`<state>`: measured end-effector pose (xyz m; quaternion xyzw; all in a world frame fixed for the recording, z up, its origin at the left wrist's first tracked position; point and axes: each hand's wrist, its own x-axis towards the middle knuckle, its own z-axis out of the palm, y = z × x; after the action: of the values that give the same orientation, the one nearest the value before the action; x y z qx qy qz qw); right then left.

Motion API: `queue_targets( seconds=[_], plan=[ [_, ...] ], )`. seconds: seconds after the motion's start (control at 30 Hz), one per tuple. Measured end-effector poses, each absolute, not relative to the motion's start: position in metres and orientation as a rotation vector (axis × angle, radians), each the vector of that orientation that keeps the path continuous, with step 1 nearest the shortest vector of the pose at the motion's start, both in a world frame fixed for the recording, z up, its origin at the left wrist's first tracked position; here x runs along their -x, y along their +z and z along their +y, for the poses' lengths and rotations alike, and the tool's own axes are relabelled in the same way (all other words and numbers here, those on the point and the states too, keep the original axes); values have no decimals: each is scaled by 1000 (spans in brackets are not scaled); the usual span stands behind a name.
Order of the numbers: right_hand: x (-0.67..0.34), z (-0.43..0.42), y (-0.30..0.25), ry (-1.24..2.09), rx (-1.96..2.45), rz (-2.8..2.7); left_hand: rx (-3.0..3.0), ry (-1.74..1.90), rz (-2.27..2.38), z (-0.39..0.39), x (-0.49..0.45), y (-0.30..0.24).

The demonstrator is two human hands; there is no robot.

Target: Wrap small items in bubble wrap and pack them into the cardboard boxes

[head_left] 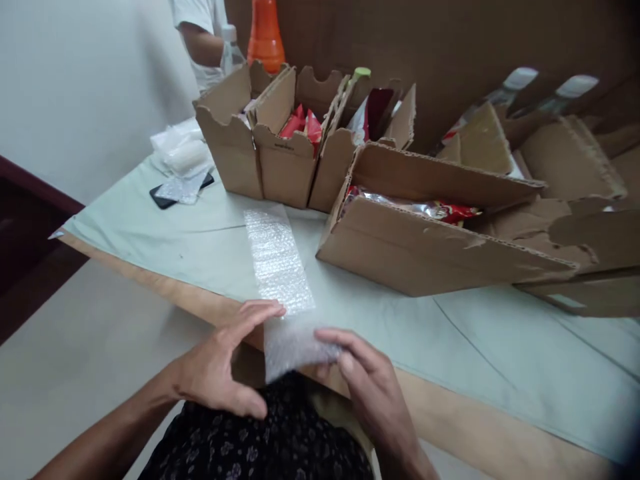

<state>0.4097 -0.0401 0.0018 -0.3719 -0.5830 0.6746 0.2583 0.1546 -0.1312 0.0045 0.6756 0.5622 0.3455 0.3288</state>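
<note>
A long strip of bubble wrap lies on the pale green cloth, its near end lifted over the table's front edge. My right hand pinches the right side of that near end between thumb and fingers. Beside the strip's left side, my left hand is open, thumb and fingers spread apart, its fingertips close to the wrap. Whether those fingertips touch it, I cannot tell. The lifted end is slightly blurred.
Cardboard boxes holding red packets stand along the back and right. At the far left, plastic wrapping lies by a black phone. Bottles, one orange, and a person's arm are behind. The wooden table edge runs in front.
</note>
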Motion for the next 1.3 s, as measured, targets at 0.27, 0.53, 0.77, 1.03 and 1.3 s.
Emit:
queue_targets(
  seconds=[0.27,0.53,0.77,1.03,1.3],
  plan=[
    [-361,12,20,1362,890,-1920,-1627,927,2240,-63,-152,-29],
    [-358,21,-16,404,684,-2775,-1721,820,2275,-52,-136,-47],
    [-360,25,-19,464,555,-2729,-1901,1182,2221,-87,-151,-21],
    [-363,17,0,855,733,-2627,-1848,1146,2035,-119,-173,-25],
    [-364,9,-7,357,505,-2660,-1736,1078,2143,-100,-163,-33]
  ],
)
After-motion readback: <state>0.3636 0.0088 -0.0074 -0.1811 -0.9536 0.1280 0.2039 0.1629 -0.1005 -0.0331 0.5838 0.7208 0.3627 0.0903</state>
